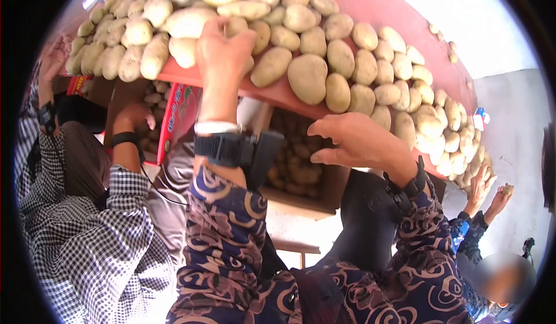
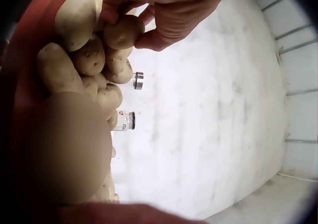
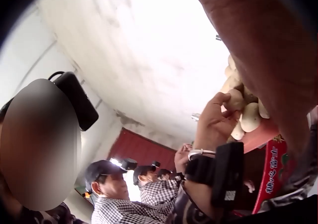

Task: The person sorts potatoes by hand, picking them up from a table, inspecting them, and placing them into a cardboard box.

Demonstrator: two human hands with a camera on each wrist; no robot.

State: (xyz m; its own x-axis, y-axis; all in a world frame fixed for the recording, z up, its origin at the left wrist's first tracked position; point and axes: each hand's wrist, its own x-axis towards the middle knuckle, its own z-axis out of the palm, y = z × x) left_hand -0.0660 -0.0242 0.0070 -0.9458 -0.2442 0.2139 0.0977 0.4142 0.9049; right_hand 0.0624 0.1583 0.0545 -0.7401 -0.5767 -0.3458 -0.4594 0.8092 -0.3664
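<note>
My left hand (image 1: 223,55) reaches over the potato pile and pinches a potato (image 1: 236,26) at the table's near side. In the left wrist view the left hand (image 2: 171,12) has its thumb and fingers round a small round potato (image 2: 121,32). My right hand (image 1: 362,141) is held above the table's near edge, fingers and thumb extended toward the left and apart, with nothing between them. Potatoes (image 1: 308,78) lie in rows beyond it. In the right wrist view the right hand (image 3: 268,40) fills the upper right, its fingers not clearly shown.
Below the table edge stands a cardboard box (image 1: 324,199) of potatoes, with a red printed box (image 1: 178,115) left of it. A person in a checkered shirt (image 1: 98,214) sits at the left. Another person's hands (image 1: 479,191) are at the right end. Glass jars (image 2: 124,120) stand beyond the pile.
</note>
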